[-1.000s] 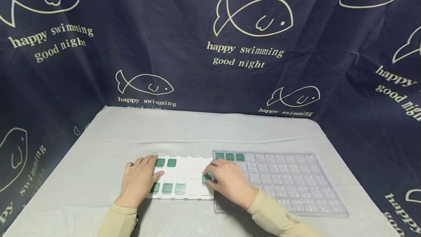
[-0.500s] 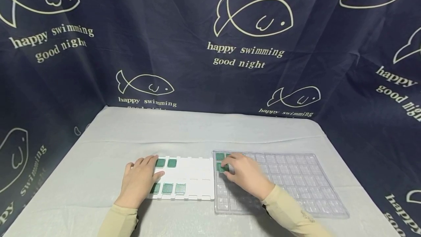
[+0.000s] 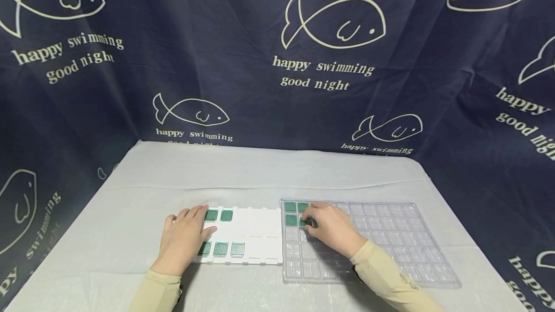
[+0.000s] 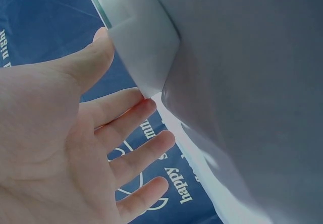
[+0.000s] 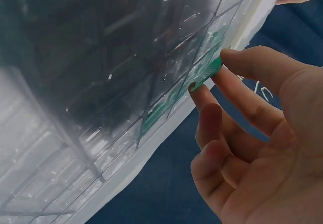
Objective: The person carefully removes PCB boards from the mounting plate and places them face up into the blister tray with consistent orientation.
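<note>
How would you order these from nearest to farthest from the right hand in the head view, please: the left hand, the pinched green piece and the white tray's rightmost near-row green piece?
1. Pinched green piece: in the right hand.
2. Rightmost near-row green piece: on the white tray, to the left.
3. Left hand: farther left, at that tray's left end.

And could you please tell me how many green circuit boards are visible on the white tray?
5: two far-row boards and three near-row boards; the left hand may hide more.
</note>
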Demonstrator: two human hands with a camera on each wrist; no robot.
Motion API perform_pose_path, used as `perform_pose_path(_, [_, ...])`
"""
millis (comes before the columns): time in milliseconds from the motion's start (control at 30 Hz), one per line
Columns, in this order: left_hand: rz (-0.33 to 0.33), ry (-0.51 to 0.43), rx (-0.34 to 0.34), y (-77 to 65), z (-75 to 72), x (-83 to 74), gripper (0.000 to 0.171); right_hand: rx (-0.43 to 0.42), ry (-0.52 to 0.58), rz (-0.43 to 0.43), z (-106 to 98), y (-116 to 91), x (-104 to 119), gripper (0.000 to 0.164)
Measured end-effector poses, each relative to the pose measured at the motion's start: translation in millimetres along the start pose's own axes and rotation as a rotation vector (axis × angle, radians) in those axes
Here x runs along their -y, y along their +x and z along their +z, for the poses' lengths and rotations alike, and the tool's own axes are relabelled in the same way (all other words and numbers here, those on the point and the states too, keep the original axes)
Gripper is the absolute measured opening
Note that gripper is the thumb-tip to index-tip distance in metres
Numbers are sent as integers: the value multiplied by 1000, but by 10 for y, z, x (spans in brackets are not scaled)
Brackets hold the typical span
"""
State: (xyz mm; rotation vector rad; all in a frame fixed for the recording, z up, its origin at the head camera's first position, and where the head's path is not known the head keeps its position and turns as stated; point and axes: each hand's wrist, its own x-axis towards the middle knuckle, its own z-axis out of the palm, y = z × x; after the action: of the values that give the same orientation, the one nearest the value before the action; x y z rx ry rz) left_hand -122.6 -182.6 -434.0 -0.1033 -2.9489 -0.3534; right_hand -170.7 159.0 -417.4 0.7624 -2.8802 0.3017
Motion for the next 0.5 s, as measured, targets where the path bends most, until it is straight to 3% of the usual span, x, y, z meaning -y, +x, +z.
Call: perform_pose_path(500, [9,2,1,-4,0,-7,62,18,-18,-5,3,8,-14,13])
